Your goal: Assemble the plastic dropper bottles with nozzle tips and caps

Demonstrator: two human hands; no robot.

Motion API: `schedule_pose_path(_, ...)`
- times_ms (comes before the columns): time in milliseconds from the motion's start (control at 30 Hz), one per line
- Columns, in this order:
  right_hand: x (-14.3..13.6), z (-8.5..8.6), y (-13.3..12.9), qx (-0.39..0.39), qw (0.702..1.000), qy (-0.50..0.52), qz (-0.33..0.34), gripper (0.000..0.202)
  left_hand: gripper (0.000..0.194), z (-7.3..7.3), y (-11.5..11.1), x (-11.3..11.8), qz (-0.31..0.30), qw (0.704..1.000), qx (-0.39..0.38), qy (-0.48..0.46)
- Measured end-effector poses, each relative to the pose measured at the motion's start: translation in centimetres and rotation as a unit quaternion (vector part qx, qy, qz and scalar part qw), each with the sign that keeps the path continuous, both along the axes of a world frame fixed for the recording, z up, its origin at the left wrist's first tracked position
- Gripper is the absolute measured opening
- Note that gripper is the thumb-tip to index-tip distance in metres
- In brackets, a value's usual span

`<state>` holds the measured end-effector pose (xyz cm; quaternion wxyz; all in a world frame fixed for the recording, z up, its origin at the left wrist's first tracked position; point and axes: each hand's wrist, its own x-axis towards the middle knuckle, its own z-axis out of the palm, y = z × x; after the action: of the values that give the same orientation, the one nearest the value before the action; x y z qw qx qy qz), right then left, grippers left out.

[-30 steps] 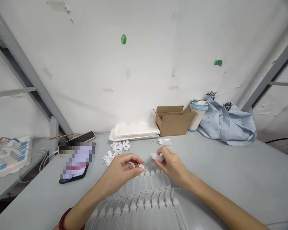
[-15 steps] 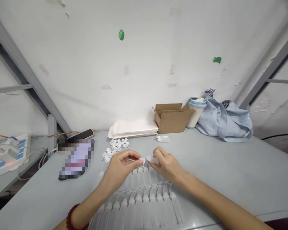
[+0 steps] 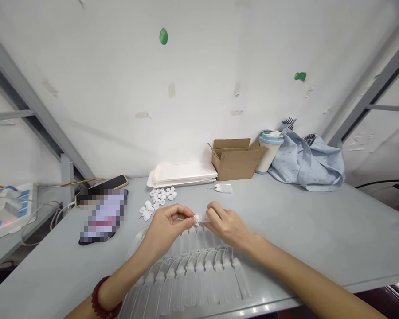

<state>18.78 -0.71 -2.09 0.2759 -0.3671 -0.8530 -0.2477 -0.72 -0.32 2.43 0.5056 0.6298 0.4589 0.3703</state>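
Left hand (image 3: 168, 227), with thumb and fingertips pinched together on a small white cap (image 3: 197, 219), meets the right hand (image 3: 226, 225) just above the grey table (image 3: 326, 235). Curled fingers of the right hand are closed around a small translucent bottle (image 3: 204, 218), mostly hidden by them, its end pointing left at the cap. Cap and bottle end appear to touch; whether the cap is seated cannot be told.

For a good fit, it would seem best to keep cap and bottle in one straight line, steady the bottle without squeezing its soft-looking wall, and press or turn evenly so the cap does not sit crooked. Raised forearms would help avoid knocking what lies beneath: a back row of bottles (image 3: 188, 241) and, nearer the viewer, a front row of bottles (image 3: 182, 285), side by side, thin white strands arching from their tops.

Beyond the left hand lie scattered loose caps (image 3: 162, 194). Past the right hand, a single bottle (image 3: 224, 188) rests on its side. Behind, by the wall, are flat white packets (image 3: 184, 174) and an open cardboard box (image 3: 237, 166).
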Motion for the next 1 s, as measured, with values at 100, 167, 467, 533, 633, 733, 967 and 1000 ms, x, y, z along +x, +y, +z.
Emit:
schedule_pose_path(100, 0.0, 0.3, -0.1, 0.036, 0.999, -0.007, 0.013, 0.015, 0.021, 0.3, 0.0, -0.2, -0.009, 1.0, -0.013, 0.008)
schedule_pose_path(167, 0.0, 0.5, -0.2, 0.055, 0.998, -0.012, 0.017, 0.016, 0.025, 0.4, 0.0, -0.2, -0.014, 0.999, -0.033, 0.002)
schedule_pose_path(467, 0.3, 0.8, -0.4, 0.093, 0.995, 0.001, 0.044, 0.009, 0.031, 0.2, 0.1, -0.4, -0.079, 0.99, -0.116, -0.013)
schedule_pose_path(533, 0.3, 0.9, -0.4, 0.103, 0.994, 0.006, 0.047, 0.01, 0.03, 0.4, 0.0, -0.4, -0.093, 0.991, -0.098, 0.011)
schedule_pose_path(633, 0.4, 0.7, -0.5, 0.091, 0.995, 0.018, 0.048, 0.014, 0.023, 0.5, -0.3, -0.3, -0.085, 0.995, -0.041, 0.043)
schedule_pose_path(733, 0.4, 0.3, -0.4, 0.06, 0.996, 0.03, 0.05, 0.01, 0.018, -0.1, -0.5, -0.4, -0.078, 0.988, 0.107, 0.084)
schedule_pose_path(967, 0.5, -0.1, -0.2, 0.02, 0.997, 0.062, 0.05, 0.006, 0.015, -1.0, -0.6, -0.5, -0.079, 0.942, 0.296, 0.137)
schedule_pose_path(1000, 0.4, 0.0, -0.3, 0.021, 0.996, 0.067, 0.05, 0.005, 0.014, -0.8, -0.7, -0.5, -0.078, 0.951, 0.27, 0.131)
